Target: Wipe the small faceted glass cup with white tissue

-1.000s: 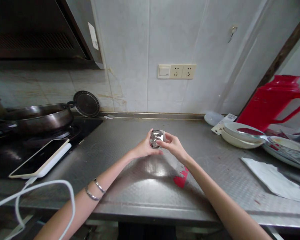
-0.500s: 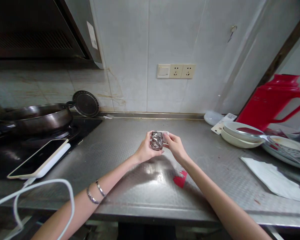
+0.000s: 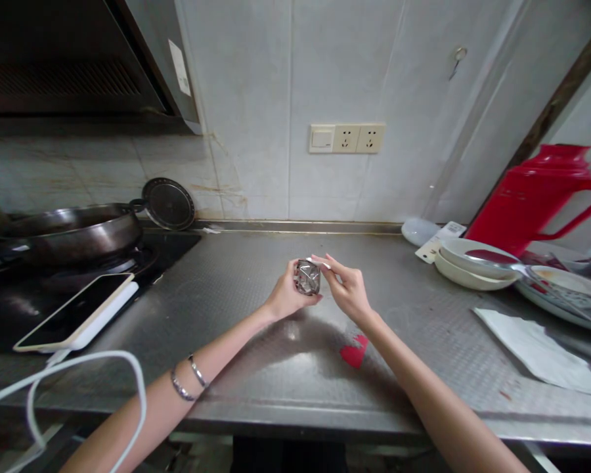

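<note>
My left hand (image 3: pixel 286 294) is closed around a small see-through grey object with a shiny, faceted face, like a glass cup (image 3: pixel 307 277), held above the middle of the counter. The thumb runs under its lower edge. My right hand (image 3: pixel 345 286) reaches in from the right, its fingers at the upper right rim of the cup. Pinched in those fingers is a small white piece (image 3: pixel 320 261), perhaps folded tissue; its kind is not clear. A red heart-shaped scrap (image 3: pixel 354 351) lies on the counter below the right wrist.
The steel counter (image 3: pixel 246 263) spans the front. On the left are a pan (image 3: pixel 86 236) on the stove, a phone (image 3: pixel 79 309) and a white cable (image 3: pixel 123 356). Stacked bowls (image 3: pixel 465 272), a white tissue (image 3: pixel 536 348) and a red thermos (image 3: pixel 532 203) are at the right.
My right hand has shifted up along the cup's rim with the white piece, and its fingers have straightened. The cup's face has turned slightly in my left hand.
</note>
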`<state>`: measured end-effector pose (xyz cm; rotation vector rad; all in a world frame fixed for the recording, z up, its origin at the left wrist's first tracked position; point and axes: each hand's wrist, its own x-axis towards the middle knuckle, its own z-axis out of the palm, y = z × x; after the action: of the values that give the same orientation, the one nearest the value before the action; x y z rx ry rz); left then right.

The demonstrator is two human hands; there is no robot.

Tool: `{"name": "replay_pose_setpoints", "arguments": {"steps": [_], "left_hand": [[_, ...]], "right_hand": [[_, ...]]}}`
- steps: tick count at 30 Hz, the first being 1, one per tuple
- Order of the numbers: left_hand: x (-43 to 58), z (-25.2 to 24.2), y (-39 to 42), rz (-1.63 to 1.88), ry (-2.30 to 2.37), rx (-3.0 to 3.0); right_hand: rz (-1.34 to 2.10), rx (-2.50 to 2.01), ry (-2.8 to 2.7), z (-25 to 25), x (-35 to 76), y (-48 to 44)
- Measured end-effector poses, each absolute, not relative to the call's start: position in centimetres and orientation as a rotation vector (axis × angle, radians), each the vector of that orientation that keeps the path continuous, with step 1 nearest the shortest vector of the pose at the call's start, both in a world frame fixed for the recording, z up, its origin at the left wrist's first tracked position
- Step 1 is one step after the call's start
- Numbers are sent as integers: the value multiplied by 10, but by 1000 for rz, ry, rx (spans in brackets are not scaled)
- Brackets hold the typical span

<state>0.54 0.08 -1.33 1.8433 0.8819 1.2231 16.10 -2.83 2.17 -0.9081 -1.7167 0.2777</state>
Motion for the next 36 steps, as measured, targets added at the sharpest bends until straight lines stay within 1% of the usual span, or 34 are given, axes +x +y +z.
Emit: {"name": "replay_pose_setpoints", "arguments": {"steps": [4,10,14,17,21,27,30,33,36], "left_hand": [[6,-15,2,1253,914,1791],[7,-17,2,1211,894,1749],[9,-16,-3,1204,919,1850],[10,-14,-9,1180,954,1952],[11,-14,-13,1160,1063,2061],[10,-12,-12,1203,1062,2044],[11,-10,-11,1206,1117,1999],[11,-9,-10,1191,1151,1956],[12,-11,-8,1191,1137,1922]], "right_hand": [[290,-885,-1711,27,165,-33],[358,-975,-1658,30,170,-35],[208,-1000,-1577,31,168,-32],[68,-939,-1673,27,165,-29],[49,-912,-1901,21,165,-27],[30,-801,-1969,20,163,-30],[56,-767,-1981,21,161,-32],[154,-770,-1956,26,160,-35],[263,-852,-1804,30,162,-36]]}}
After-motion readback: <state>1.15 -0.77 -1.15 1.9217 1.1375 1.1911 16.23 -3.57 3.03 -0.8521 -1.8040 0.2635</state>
